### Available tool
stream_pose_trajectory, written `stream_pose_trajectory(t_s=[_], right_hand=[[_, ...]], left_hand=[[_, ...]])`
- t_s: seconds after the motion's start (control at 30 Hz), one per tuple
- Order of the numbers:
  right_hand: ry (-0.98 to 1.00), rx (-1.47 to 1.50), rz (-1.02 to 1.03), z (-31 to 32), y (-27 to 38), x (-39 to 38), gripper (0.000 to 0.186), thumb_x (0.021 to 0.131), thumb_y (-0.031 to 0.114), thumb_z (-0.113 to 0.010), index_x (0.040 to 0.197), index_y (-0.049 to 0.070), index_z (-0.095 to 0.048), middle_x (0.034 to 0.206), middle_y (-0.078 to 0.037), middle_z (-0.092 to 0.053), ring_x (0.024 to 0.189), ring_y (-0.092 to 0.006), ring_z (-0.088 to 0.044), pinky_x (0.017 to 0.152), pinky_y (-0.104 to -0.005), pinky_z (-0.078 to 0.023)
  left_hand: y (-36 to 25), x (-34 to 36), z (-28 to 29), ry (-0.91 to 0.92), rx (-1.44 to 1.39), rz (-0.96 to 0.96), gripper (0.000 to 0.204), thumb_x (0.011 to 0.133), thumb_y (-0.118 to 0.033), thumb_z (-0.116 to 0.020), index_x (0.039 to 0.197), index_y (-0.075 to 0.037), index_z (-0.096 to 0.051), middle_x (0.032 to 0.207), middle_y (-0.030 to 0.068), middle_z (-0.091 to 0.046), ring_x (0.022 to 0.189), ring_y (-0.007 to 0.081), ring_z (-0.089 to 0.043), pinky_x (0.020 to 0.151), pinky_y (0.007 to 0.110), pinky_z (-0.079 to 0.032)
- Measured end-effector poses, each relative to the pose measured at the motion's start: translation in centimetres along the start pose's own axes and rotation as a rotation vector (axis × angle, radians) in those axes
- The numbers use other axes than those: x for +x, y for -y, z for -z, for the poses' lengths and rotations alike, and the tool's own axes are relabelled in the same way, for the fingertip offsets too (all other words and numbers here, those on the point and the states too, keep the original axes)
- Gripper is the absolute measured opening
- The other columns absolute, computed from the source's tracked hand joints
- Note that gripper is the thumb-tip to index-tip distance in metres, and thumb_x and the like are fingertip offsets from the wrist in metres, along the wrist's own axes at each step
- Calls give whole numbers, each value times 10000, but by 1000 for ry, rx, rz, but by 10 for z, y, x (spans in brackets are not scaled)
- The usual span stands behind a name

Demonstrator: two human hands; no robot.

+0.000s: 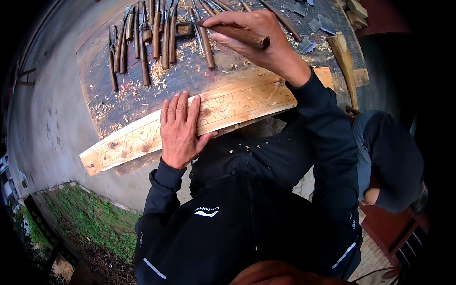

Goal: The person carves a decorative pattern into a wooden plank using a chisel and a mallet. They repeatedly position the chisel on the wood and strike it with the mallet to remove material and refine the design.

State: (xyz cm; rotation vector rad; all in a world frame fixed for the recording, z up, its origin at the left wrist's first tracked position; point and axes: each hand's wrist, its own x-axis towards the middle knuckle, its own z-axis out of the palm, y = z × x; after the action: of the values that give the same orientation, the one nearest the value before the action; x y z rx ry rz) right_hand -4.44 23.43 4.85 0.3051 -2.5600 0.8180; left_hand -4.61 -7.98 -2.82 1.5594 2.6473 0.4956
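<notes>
A long pale wooden board [237, 103] lies aslant along the near edge of the worktable, pencilled with curved floral outlines and marked by dark knots. My left hand [180, 126] rests flat on it left of the middle, fingers stretched across the top and thumb out by the near edge. Above the table on the right, my right hand [259, 40] is closed around the brown wooden handle [244, 36] of a carving tool. Its handle end points right; the working end points left, and its blade shape cannot be made out. A small black square-rimmed object [184, 30] lies just left of that end.
Several wood-handled chisels [145, 52] lie in a row across the far side of the dark worktable [97, 85]. Wood shavings [158, 71] are scattered among them. Grey sheet pieces [327, 23] and a shaped wooden bar [343, 61] lie right. Another person's leg [392, 161] is at the right.
</notes>
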Motion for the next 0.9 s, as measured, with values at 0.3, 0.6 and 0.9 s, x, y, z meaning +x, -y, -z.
stream_pose_trajectory(t_s=[0.3,0.6,0.9], right_hand=[[-385,295,-542,55,47,-102,231,971,72,-795,1193,10,-784,929,-82,-803,810,-139,-776,748,-274,-625],[-492,101,-506,48,82,-180,268,960,-30,-750,1213,-113,-723,928,-194,-787,769,-214,-766,731,-321,-629],[-418,-755,-355,92,105,-165,308,923,257,-867,968,-33,-774,970,-204,-794,987,-370,-785,905,-432,-617]], left_hand=[[5,13,-5,-62,-109,-155,991,791,-557,-872,1571,-62,-512,1455,247,-556,1291,470,-546,1114,571,-426],[-38,36,-21,-84,-148,-126,978,771,-544,-906,1536,-59,-538,1419,238,-592,1279,463,-563,1091,558,-441],[-67,55,-17,-77,-735,-234,822,788,-335,-961,1442,21,-613,1259,217,-753,1126,384,-738,998,448,-562]])
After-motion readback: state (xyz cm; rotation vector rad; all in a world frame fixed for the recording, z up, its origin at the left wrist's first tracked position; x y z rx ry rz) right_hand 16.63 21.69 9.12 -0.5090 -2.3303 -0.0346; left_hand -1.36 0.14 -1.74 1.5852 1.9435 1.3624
